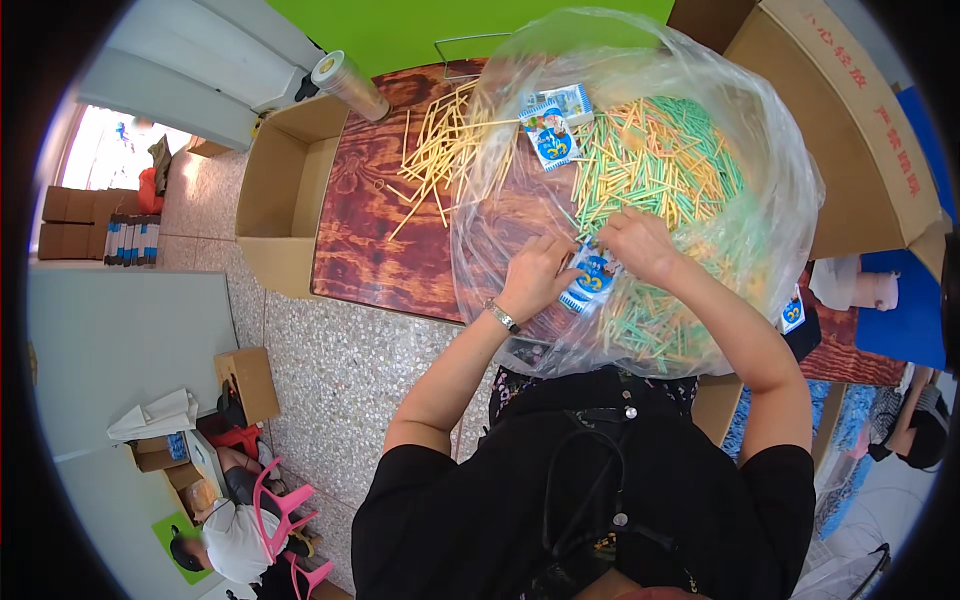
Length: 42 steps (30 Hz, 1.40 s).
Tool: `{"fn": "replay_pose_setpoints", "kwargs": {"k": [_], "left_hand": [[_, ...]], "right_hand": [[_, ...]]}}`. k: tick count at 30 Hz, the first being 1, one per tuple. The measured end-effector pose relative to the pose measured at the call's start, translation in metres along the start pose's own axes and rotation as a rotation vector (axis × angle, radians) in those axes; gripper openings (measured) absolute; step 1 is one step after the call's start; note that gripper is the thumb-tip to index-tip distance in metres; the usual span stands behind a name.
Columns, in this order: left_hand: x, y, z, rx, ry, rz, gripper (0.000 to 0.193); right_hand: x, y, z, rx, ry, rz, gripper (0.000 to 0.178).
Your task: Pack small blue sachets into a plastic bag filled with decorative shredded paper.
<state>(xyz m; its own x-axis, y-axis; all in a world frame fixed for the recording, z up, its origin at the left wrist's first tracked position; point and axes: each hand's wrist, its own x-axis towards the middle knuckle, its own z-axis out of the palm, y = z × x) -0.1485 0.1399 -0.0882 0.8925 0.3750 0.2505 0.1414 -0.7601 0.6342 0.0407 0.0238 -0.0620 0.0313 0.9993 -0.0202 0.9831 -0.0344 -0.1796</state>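
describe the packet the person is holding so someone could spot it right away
Start at the big clear plastic bag on the dark wooden table, heaped with green and yellow sticks. At its near edge, both hands meet: the small blue-and-white packet sits between the left hand and right hand. Two similar packets lie at the far side, untouched; only this one is held.

2 hands (590,262) grip 1 packet (590,280) — over sticks (650,160).

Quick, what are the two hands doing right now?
Left hand: closed on the small blue and white packet.
Right hand: closed on the same packet's top edge, beside the coloured sticks.
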Motion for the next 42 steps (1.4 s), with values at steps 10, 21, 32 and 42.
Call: {"fn": "replay_pose_setpoints", "kwargs": {"k": [10, 21, 32, 42], "left_hand": [[0.018, 0.018, -0.001, -0.318, 0.059, -0.163, 0.007], [0.042, 0.031, 0.003, -0.606, -0.137, -0.356, 0.015], [0.048, 0.027, 0.026, -0.679, -0.015, -0.243, 0.031], [0.045, 0.032, 0.031, -0.813, -0.034, -0.245, 0.026]], "right_hand": [[-0.010, 0.000, -0.042, 0.401, 0.342, -0.013, 0.017], [-0.023, 0.002, -0.072, 0.582, 0.283, -0.036, 0.017], [-0.058, 0.168, -0.074, 0.128, 0.061, 0.692, 0.032], [-0.073, 0.193, -0.073, 0.254, -0.236, 0.741, 0.037]]}}
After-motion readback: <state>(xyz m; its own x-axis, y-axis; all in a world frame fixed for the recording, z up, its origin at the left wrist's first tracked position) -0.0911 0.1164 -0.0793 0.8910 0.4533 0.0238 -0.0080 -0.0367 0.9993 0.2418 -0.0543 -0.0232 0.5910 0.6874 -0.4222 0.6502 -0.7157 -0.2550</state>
